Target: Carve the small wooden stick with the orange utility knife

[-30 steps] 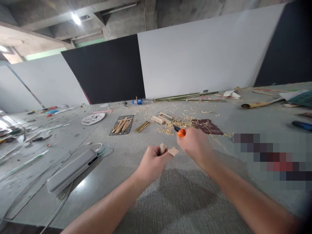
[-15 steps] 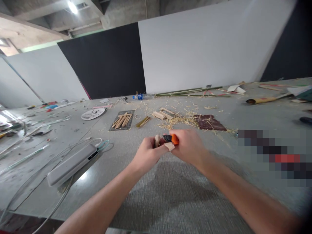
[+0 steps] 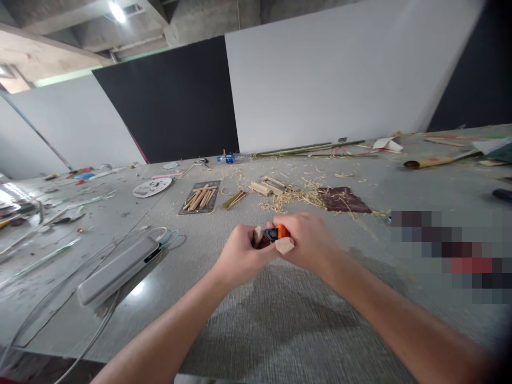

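Observation:
My left hand point(image 3: 240, 258) is closed around a small pale piece of wood point(image 3: 285, 245), whose cut end shows below my right hand's fingers. A second pale bit point(image 3: 258, 234) shows by the left thumb; whether it is the same piece I cannot tell. My right hand point(image 3: 314, 240), slightly blurred, is closed on an orange and black utility knife point(image 3: 282, 231). Its black end lies against the wood between my hands, and the blade itself is hidden. Both hands are together above the grey table point(image 3: 272, 304).
Beyond my hands lie a dark mat point(image 3: 184, 209) bearing wooden sticks point(image 3: 200, 197), a bamboo piece point(image 3: 234, 199), wood blocks point(image 3: 262, 188), shavings point(image 3: 296, 198) and a brown sheet point(image 3: 346, 200). A grey power bank-like case point(image 3: 120, 271) with cables sits left. A bottle point(image 3: 228, 158) lies near the wall.
The utility knife has shifted slightly left and down between my hands. The wood's pale end has turned and shows more of its face.

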`<state>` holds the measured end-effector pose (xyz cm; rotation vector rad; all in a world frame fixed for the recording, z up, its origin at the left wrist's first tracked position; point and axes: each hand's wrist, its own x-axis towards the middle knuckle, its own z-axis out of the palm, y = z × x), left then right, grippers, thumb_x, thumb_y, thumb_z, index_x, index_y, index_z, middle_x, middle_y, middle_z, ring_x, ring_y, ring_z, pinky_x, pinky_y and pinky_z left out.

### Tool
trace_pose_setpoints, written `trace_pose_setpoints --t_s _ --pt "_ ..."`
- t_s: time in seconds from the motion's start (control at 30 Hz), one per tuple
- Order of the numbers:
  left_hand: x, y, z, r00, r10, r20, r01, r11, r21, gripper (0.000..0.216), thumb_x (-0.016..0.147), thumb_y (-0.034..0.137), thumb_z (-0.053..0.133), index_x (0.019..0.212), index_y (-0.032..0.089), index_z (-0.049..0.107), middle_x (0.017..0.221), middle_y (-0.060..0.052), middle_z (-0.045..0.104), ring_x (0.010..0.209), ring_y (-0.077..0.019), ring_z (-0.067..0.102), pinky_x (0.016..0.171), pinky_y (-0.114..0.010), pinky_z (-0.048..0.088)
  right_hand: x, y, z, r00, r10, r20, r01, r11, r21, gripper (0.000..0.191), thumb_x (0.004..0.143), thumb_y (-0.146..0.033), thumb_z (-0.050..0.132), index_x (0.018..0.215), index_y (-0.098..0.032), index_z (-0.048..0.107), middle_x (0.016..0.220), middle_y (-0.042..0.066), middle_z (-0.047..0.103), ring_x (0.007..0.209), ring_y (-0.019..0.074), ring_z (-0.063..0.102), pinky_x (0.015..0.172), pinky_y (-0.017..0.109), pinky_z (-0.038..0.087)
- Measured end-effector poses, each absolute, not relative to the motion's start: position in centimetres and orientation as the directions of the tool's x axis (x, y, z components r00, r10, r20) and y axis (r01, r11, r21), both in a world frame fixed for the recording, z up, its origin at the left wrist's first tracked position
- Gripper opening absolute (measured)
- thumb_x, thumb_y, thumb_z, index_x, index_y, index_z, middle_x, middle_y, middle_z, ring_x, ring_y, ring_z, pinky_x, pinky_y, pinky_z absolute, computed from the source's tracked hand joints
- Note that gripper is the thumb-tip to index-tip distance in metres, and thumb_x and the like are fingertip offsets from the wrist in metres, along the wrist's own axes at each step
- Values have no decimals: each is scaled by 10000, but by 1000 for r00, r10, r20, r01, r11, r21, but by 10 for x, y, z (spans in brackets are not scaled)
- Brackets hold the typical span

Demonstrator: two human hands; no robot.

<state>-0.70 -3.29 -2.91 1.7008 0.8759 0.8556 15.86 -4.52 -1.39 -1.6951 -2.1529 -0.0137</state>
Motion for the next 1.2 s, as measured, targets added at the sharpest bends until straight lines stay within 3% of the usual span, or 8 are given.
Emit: trace_pose_setpoints --t_s 0.13,0.33,0.53,0.7,0.93,1.2 --pt "-7 -35 -29 467 869 163 198 -282 939 645 727 449 832 563 215 254 548 79 218 548 -70 154 471 -254 100 160 -45 -13 -201 931 304 933 277 -230 215 766 -403 501 660 -222 550 646 19 632 577 148 396 569 305 217" --pt "-3 -39 -30 507 849 148 118 -238 964 669 784 546 770 536 216 244 502 88 215 495 -54 157 451 -239 132 158 -49 -10 -141 947 290 947 214 -240 121 714 -331 547 676 -233 609 623 10 620 577 156 421 566 300 220" --pt "8 -42 -38 488 873 25 5 -31 1000 642 809 652 695 515 222 319 392 85 314 341 -36 239 375 -228 171 150 -49 -11 -5 944 331 961 96 -258 150 801 -299 543 708 -222 632 625 35 625 541 154 430 545 304 199" --pt "14 -42 -40 542 840 -37 -30 64 997 594 848 621 654 501 229 374 354 86 315 277 -50 256 320 -225 185 160 -42 -12 106 927 361 954 8 -300 102 772 -261 564 749 -213 650 638 36 617 539 149 421 542 294 220" --pt "-6 -33 -26 578 815 39 -56 -7 998 633 792 536 759 446 216 337 354 79 319 319 -33 227 370 -241 160 163 -46 -10 -20 922 387 947 142 -289 280 852 -423 576 665 -215 583 657 42 632 589 159 468 577 299 245" --pt "-8 -38 -16 591 803 72 63 -136 989 679 764 562 769 477 222 257 406 80 278 403 -47 208 444 -283 138 157 -50 -13 -160 898 411 925 281 -254 322 898 -414 461 651 -219 529 592 21 579 548 146 392 573 314 207"
